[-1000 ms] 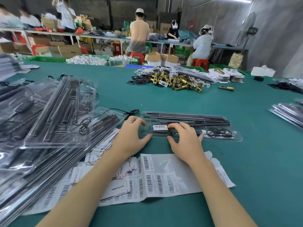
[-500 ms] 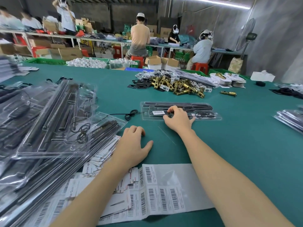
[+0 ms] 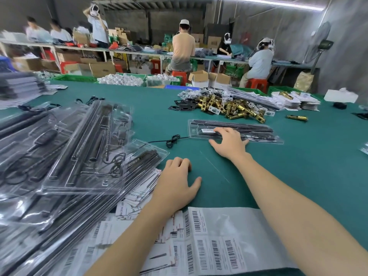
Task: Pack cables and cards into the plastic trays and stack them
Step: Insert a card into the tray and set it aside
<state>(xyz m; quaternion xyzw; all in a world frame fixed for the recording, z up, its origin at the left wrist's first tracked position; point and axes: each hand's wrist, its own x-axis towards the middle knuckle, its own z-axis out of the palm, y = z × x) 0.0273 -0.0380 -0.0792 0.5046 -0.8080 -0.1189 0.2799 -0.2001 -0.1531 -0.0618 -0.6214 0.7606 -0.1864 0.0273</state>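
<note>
Covering the green table (image 3: 298, 176), clear plastic trays (image 3: 83, 148) pile up at left. The packed tray (image 3: 256, 134) lies farther out, under the right hand (image 3: 229, 143), fingers spread flat. The left hand (image 3: 177, 182) rests relaxed beside barcode sheets (image 3: 211, 246); a coiled cable (image 3: 172, 139) lies loose.

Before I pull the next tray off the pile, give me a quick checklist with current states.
1. Packed tray flat on table: ok.
2. Barcode label on it: ok.
3. Right hand off the tray: not ok, fingers rest on it.
4. Left hand free, grip empty: ok.
5. Loose cable packed: not ok, lies beside the tray.
6. Tray pile steady: cannot tell.
</note>
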